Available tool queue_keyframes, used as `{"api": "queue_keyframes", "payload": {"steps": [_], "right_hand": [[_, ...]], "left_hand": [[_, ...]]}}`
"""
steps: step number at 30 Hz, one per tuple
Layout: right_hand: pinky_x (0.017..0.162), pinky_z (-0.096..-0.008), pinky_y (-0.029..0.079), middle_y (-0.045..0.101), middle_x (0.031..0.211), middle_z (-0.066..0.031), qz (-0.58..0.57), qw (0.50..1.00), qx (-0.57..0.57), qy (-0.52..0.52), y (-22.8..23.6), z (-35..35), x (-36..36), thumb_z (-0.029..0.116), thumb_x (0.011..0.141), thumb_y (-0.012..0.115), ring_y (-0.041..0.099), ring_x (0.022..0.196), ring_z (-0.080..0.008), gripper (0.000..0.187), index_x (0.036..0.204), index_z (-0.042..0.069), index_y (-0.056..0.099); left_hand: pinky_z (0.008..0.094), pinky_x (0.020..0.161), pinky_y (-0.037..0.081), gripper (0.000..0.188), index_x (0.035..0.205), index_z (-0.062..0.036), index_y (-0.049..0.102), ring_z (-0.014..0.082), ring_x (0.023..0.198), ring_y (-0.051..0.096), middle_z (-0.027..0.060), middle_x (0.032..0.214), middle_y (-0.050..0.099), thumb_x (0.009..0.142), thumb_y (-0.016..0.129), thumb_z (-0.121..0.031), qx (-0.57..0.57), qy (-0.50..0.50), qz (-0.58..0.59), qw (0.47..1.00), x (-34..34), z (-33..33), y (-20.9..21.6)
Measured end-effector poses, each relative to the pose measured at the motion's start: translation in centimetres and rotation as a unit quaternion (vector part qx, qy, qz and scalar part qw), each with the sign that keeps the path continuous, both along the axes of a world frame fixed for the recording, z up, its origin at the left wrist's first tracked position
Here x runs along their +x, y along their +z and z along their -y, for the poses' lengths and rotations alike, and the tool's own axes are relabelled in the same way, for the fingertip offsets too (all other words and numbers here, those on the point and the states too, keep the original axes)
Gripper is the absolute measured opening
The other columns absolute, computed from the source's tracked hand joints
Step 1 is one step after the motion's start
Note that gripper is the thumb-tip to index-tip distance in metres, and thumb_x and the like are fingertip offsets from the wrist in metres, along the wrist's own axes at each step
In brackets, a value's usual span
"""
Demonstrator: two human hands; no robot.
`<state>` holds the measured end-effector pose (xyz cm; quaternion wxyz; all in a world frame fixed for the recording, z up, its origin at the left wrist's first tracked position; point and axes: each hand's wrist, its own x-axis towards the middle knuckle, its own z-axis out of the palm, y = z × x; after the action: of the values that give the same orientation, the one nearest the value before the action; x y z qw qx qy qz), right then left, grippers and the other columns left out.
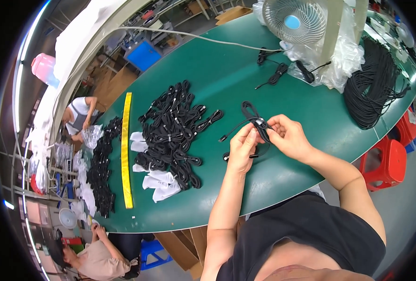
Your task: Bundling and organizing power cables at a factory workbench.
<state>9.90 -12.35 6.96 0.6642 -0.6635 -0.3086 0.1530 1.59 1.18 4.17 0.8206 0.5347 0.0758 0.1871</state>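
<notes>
A coiled black cable is held between my two hands above the green table. My left hand pinches the coil from its left side, and my right hand grips it from the right. Around the middle of the bundle shows a light band or tie, partly hidden by my fingers. One loop stands up past my fingertips, while a plug end sticks out to the left. Another connector end hangs below my left hand. To the left of my hands lies a pile of bundled black cables.
White bags or cloths lie by the pile, with a yellow strip beyond and more cables. A fan, plastic bags and a large cable heap stand at the far right. Red stools sit right; two people work left.
</notes>
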Motion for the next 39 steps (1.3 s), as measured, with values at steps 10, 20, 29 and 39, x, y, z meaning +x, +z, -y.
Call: {"api": "queue_keyframes", "payload": {"steps": [10, 20, 29, 39], "right_hand": [[0.046, -0.0255, 0.05, 0.059, 0.071, -0.0099, -0.314, 0.937, 0.083, 0.132, 4.0, 1.9, -1.4, 0.01, 0.085, 0.051, 0.061, 0.053, -0.019, 0.022, 0.102, -0.004, 0.047], [0.048, -0.0287, 0.054, 0.061, 0.071, -0.0138, -0.482, 0.841, 0.065, 0.235, 3.4, 2.2, -2.6, 0.015, 0.087, 0.047, 0.065, 0.061, -0.0268, 0.022, 0.095, -0.004, 0.052], [0.063, -0.0312, 0.048, 0.061, 0.084, -0.0115, 0.106, 0.981, -0.033, 0.156, 4.2, 2.3, -3.2, 0.018, 0.083, 0.057, 0.06, 0.075, -0.0245, 0.018, 0.089, 0.0, 0.057], [0.079, -0.039, 0.04, 0.056, 0.088, -0.0079, 0.42, 0.903, 0.004, 0.093, 2.5, 1.8, -3.9, 0.015, 0.073, 0.068, 0.054, 0.086, -0.0276, 0.026, 0.094, 0.006, 0.055]], "left_hand": [[0.0298, 0.074, 0.05, 0.035, 0.117, 0.0026, 0.048, 0.0213, 0.093, 0.058, 0.016, 0.118, 0.045, 0.083, 0.046, 0.008, 0.394, 0.196, 0.156, 0.884, -3.2, 1.2, 2.5], [0.0355, 0.088, 0.045, 0.054, 0.119, -0.0027, 0.052, 0.0306, 0.11, 0.049, 0.0188, 0.13, 0.041, 0.067, 0.061, 0.01, 0.511, 0.107, 0.09, 0.848, -5.5, -0.2, 1.8], [0.0285, 0.077, 0.045, 0.046, 0.125, 0.0019, 0.039, 0.0164, 0.093, 0.056, 0.0157, 0.111, 0.055, 0.087, 0.057, -0.016, 0.113, 0.083, 0.102, 0.985, -6.8, 1.0, -0.3], [0.0252, 0.072, 0.045, 0.055, 0.12, 0.0041, 0.043, 0.0154, 0.088, 0.057, 0.0125, 0.107, 0.057, 0.081, 0.065, -0.027, -0.062, -0.077, 0.036, 0.994, -11.4, 1.1, 0.3]]}}
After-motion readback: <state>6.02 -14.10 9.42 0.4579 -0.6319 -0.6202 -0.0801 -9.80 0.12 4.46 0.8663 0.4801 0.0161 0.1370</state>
